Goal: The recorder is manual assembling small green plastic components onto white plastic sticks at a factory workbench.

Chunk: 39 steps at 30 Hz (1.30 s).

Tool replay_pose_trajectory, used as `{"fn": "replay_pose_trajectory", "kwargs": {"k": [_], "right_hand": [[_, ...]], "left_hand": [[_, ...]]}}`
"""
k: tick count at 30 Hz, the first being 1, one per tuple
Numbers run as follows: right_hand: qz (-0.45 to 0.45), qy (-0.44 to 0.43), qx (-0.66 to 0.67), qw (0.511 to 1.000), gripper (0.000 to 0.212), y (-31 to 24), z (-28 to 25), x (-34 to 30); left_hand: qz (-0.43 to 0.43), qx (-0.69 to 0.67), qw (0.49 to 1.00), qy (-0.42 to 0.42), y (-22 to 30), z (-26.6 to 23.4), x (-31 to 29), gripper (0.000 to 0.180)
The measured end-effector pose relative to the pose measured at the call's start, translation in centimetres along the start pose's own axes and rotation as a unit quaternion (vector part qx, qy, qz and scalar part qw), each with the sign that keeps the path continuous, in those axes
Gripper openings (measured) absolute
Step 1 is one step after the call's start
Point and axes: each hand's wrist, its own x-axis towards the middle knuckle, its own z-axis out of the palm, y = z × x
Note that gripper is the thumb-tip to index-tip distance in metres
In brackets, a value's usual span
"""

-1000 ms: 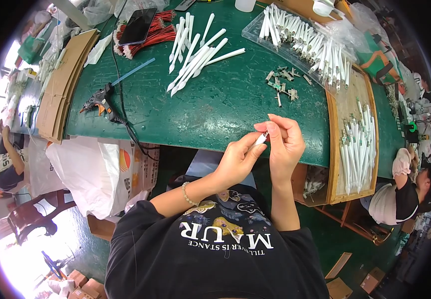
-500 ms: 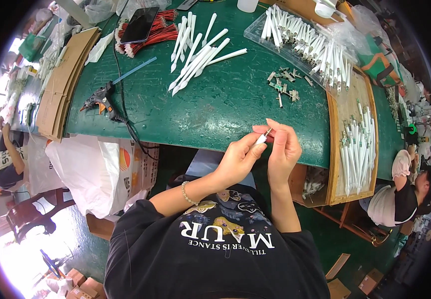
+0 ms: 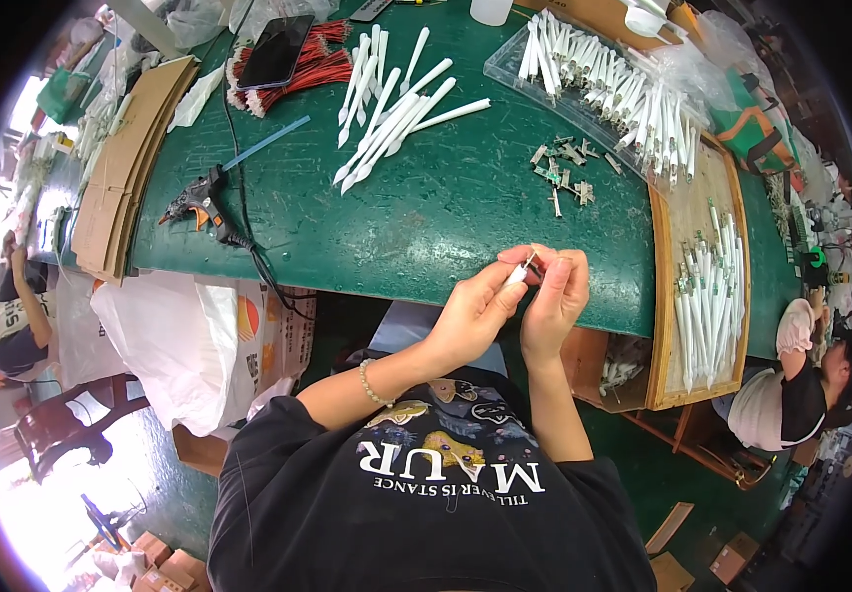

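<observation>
Just off the near table edge, my left hand [image 3: 470,314] is closed around a slim white plastic tube [image 3: 516,276], most of it hidden in the palm. A small metal piece [image 3: 532,259] sticks out of the tube's end. My right hand [image 3: 551,308] is curled against that end with its fingertips pinched together; what they grip is too small to tell. Beyond my hands, small metal and green circuit pieces [image 3: 564,170] lie in a loose pile. White sticks with pointed, flame-like tips [image 3: 401,123] are spread farther back.
A clear tray [image 3: 505,69] of white tubes stands at back right, with a wooden tray [image 3: 658,326] of similar ones nearer. At left lie a glue gun [image 3: 207,202] with its cable, cardboard sheets [image 3: 130,168], and a phone [image 3: 278,49] on red wires [image 3: 322,67]. Other people sit either side.
My right hand has lowered slightly and its fingers have drawn in around the metal end. My left hand stays nearly in place with the tube.
</observation>
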Motion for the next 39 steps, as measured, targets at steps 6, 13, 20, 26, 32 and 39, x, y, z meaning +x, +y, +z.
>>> {"fn": "replay_pose_trajectory", "kwargs": {"k": [6,13,20,26,32,39], "right_hand": [[-0.021,-0.009,0.015,1.0,0.024,0.7,0.2,0.5],[-0.024,-0.016,-0.024,0.999,0.023,0.7,0.0,0.9],[0.037,-0.034,0.099,0.994,0.027,0.2,-0.6,-0.3],[0.075,-0.04,0.124,0.989,0.034,-1.1,-1.0,-3.1],[0.21,-0.097,0.068,0.971,0.044,-1.8,-2.8,-7.7],[0.218,-0.052,0.049,0.973,0.042,-2.2,-2.6,-10.4]], "left_hand": [[0.011,-0.012,1.0,0.006,-0.6,-0.1,0.0,0.024],[-0.004,0.012,1.0,0.01,0.5,0.1,0.1,0.026],[-0.017,-0.013,1.0,-0.009,0.7,0.4,-0.8,0.027],[-0.008,-0.019,0.999,-0.035,1.1,1.4,-2.7,0.021],[-0.082,-0.097,0.992,-0.012,-1.2,1.0,-4.9,0.02],[-0.135,-0.179,0.974,-0.033,-3.3,1.2,-6.4,0.017]]}}
